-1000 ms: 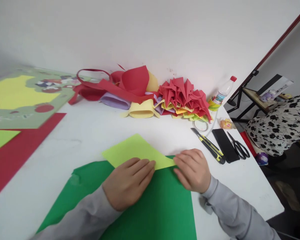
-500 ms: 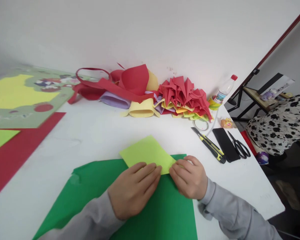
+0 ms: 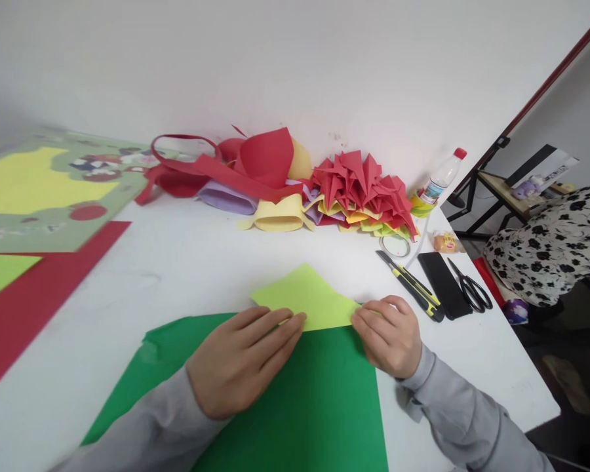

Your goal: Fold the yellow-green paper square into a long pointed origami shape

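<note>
The lime paper (image 3: 319, 305) lies over the far edge of the green sheet (image 3: 299, 400), its peak pointing away across the white table (image 3: 177, 275). The left hand (image 3: 248, 360) rests its fingertips on the paper's near edge, left of the middle; its thumb is hidden, so I cannot tell whether it grips or only presses. The right hand (image 3: 389, 335) pinches the paper's right corner between bunched fingers. The two hands are apart, with a stretch of lime paper between them. Beyond the right hand lie a cutter (image 3: 415, 292), a black slab (image 3: 444, 285) and scissors (image 3: 474, 294), side by side, with a tape roll (image 3: 382, 248) just past the cutter's tip. A red-capped bottle (image 3: 437, 183) stands near the wall, a small packet (image 3: 445, 242) nearer the table's right edge. Left of the bottle sit spiky red folds (image 3: 354, 180), then curled red paper (image 3: 265, 160) with purple and cream loops. A red sheet (image 3: 73, 282) lies at left, partly under a patterned board (image 3: 39, 233).
</note>
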The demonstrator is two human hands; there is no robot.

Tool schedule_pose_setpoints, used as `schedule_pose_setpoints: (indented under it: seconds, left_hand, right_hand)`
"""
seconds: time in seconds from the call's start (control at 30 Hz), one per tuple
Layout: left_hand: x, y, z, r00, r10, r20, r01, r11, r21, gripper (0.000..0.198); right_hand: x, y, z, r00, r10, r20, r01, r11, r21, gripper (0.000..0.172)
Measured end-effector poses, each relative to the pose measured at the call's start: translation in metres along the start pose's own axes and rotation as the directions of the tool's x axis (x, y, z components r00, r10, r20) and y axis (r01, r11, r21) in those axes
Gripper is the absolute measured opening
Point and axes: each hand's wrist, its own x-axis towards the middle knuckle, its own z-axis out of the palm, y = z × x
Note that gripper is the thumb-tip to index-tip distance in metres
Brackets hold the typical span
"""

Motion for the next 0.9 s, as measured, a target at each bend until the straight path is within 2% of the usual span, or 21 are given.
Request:
schedule_pose_setpoints:
  seconds: [0.2, 0.37, 0.47, 0.53, 0.57, 0.63, 0.67, 0.73, 0.77, 0.83, 0.9]
  left_hand:
    - [-0.003, -0.006, -0.003, 1.0, -0.005, -0.031, 0.004, 1.0, -0.022, 0.027]
    - [-0.002, -0.008, -0.005, 0.999, -0.034, -0.007, 0.034, 0.999, -0.03, 0.026]
    - [0.005, -0.009, -0.01, 0.986, -0.12, -0.112, 0.116, 0.992, -0.041, 0.017]
    - [0.011, -0.007, -0.013, 0.95, -0.241, -0.201, 0.226, 0.969, -0.095, 0.01]
    - [0.014, -0.004, -0.015, 0.925, -0.333, -0.185, 0.3, 0.936, -0.183, 0.006]
    - [0.019, 0.005, -0.015, 0.811, -0.585, -0.016, 0.531, 0.746, -0.401, 0.02]
    - [0.021, 0.01, -0.014, 0.74, -0.662, 0.122, 0.626, 0.61, -0.486, 0.024]
    - [0.025, 0.018, -0.011, 0.575, -0.721, 0.387, 0.773, 0.323, -0.547, 0.031]
    - [0.027, 0.02, -0.01, 0.495, -0.719, 0.487, 0.815, 0.19, -0.547, 0.034]
    - [0.029, 0.021, -0.008, 0.359, -0.7, 0.617, 0.839, -0.047, -0.542, 0.039]
    - [0.028, 0.018, -0.007, 0.26, -0.692, 0.673, 0.786, -0.252, -0.564, 0.036]
  right_hand:
    - [-0.001, 0.004, -0.002, 1.0, 0.006, -0.02, -0.006, 1.0, -0.004, 0.022]
    - [-0.002, 0.007, -0.004, 1.0, 0.01, -0.015, -0.01, 1.0, -0.005, 0.022]
    - [-0.002, 0.007, -0.004, 0.999, 0.034, -0.032, -0.035, 0.999, -0.023, 0.019]
    - [-0.002, 0.006, -0.004, 0.996, 0.06, -0.064, -0.063, 0.997, -0.044, 0.018]
    - [-0.001, 0.005, -0.004, 0.995, 0.064, -0.076, -0.068, 0.996, -0.053, 0.017]
    - [0.001, 0.001, -0.004, 0.996, 0.035, -0.082, -0.04, 0.997, -0.06, 0.015]
    - [0.002, -0.002, -0.005, 0.997, 0.004, -0.072, -0.009, 0.998, -0.06, 0.013]
    - [0.005, -0.009, -0.005, 0.996, -0.073, -0.045, 0.071, 0.996, -0.057, 0.011]
    - [0.007, -0.013, -0.006, 0.994, -0.102, -0.034, 0.1, 0.993, -0.055, 0.009]
    - [0.01, -0.019, -0.006, 0.986, -0.157, -0.052, 0.152, 0.986, -0.074, 0.002]
    - [0.011, -0.023, -0.005, 0.983, -0.175, -0.06, 0.17, 0.982, -0.083, 0.009]
